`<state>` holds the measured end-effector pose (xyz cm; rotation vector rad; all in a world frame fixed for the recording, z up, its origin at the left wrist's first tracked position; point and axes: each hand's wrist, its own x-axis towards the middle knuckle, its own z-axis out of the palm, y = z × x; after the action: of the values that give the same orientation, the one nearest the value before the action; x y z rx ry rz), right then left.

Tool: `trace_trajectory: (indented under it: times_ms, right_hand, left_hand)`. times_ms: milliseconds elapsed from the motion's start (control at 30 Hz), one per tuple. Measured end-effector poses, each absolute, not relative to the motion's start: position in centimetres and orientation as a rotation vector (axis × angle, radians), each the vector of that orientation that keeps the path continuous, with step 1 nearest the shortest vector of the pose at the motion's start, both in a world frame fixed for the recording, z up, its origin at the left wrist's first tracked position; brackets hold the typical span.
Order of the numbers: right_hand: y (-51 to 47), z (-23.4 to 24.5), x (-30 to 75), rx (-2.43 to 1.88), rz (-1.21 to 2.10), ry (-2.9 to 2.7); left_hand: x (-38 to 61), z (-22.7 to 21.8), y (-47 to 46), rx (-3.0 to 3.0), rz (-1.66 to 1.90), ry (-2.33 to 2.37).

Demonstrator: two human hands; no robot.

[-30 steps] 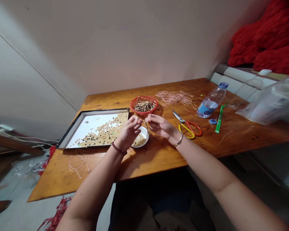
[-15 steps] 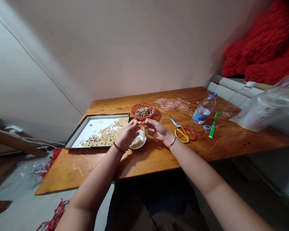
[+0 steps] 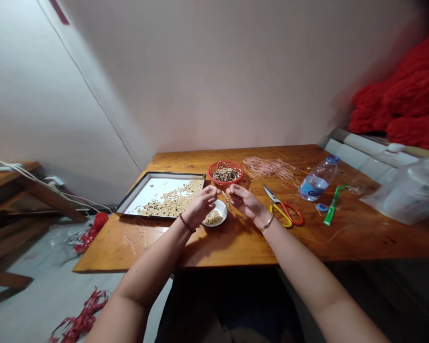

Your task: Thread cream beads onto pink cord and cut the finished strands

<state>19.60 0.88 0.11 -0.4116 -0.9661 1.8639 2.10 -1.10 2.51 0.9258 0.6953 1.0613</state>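
Observation:
A short string of pale beads [image 3: 226,198] hangs in the narrow gap between my hands, above the table. My left hand [image 3: 201,204], with a dark red bead bracelet at the wrist, pinches at its upper end; the thread there is too fine to make out. From the other side my right hand [image 3: 246,201], wearing a metal bangle, closes thumb and fingertips on the same string. Partly behind my left hand stands a small white bowl [image 3: 223,209] with pale beads inside. Left of it, a black-edged white tray [image 3: 146,186] holds many loose beads, pale and dark.
Behind my hands sits a red basket [image 3: 210,172] of strung beads, beside a tangle of pink cord [image 3: 270,167]. To the right lie scissors [image 3: 284,213], a water bottle [image 3: 318,181], a blue cap [image 3: 321,207], a green tube [image 3: 332,207] and a plastic bag [image 3: 402,190].
My fingertips, which met before, are now slightly apart, with the bead string showing between them. The view has swung, so the table things appear further right.

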Motion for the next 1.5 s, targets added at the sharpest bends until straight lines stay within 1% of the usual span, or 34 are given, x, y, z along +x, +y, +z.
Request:
trace_trajectory:
  times_ms: [133,267,400,533,700,800,900,1100,1167,1333,1500]
  right_hand:
    - [1.3,-0.9,18.7,-0.519,1.821,-0.960]
    - [1.3,-1.0,17.9,-0.709,1.653,-1.107]
    - [1.3,-0.4,18.0,-0.880,1.486,-1.101]
    - [1.1,0.0,18.4,-0.954,1.516,-1.105]
    - [0.7,-0.2,18.2,-0.849,1.685,-1.107]
    - [0.6,-0.2,18.2,-0.726,1.817,-1.066]
    - [0.6,-0.1,18.3,-0.683,1.859,-0.989]
    - [1.1,-0.5,18.4,-0.627,1.954,-0.983]
    - [1.2,-0.5,18.6,-0.661,1.928,-0.996]
    - [1.2,0.3,19.1,-0.850,1.640,-1.023]
    - [1.0,0.9,19.1,-0.835,1.540,-1.094]
  left_hand:
    - [2.7,2.2,-1.4,1.081,1.144,0.782]
    - [3.2,2.1,-1.7,1.487,1.201,0.921]
    - [3.1,2.1,-1.6,1.789,1.344,1.047]
    - [2.8,1.9,-1.3,1.887,1.425,1.229]
    - [2.8,1.1,-0.9,1.913,1.369,1.224]
    - [3.0,0.5,-0.7,1.863,1.268,1.116]
    - [3.1,0.0,-0.5,1.806,1.150,1.035]
    - [2.7,-0.1,-0.1,1.767,1.144,1.042]
    - [2.6,0.0,0.0,1.805,1.139,1.099]
    - [2.4,0.2,0.0,1.825,1.171,1.172]
    - [2.4,0.2,0.2,1.805,1.224,1.187]
